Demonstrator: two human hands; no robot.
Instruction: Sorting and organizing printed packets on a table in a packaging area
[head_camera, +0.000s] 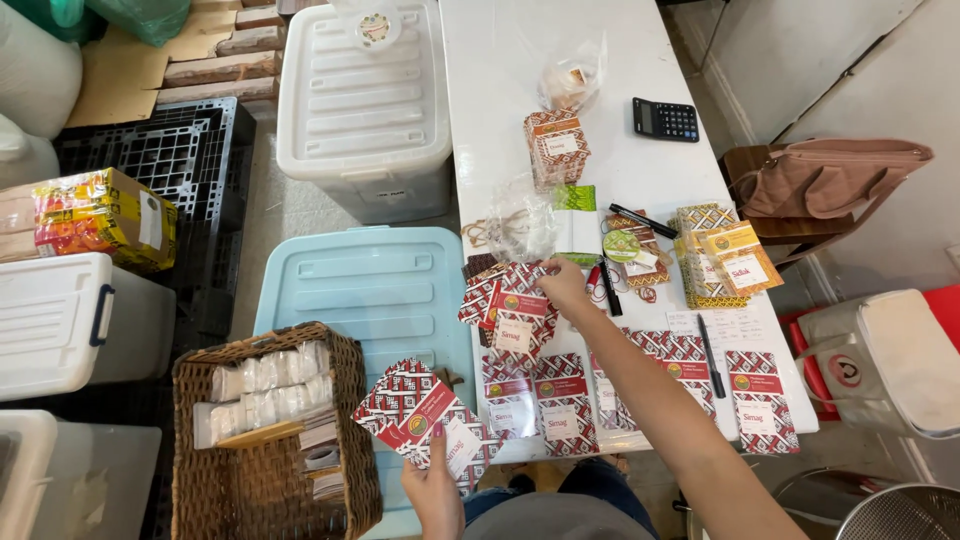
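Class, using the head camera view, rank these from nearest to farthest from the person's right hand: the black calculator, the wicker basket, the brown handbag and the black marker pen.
From the right hand, which rests on the patterned packets on the white table:
1. Black marker pen, just to its right on the table.
2. Black calculator, up at the table's far right.
3. Brown handbag, off the table on a chair to the right.
4. Wicker basket, lower left, beside the left hand.

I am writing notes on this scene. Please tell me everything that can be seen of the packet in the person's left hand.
The packet is a flat pouch, paper by its look, with a red, white and dark geometric pattern, a red band with a small round emblem, and a white label. The left hand grips its lower edge from below, tilting it. It is held above the light blue bin lid, between the wicker basket and the white table.
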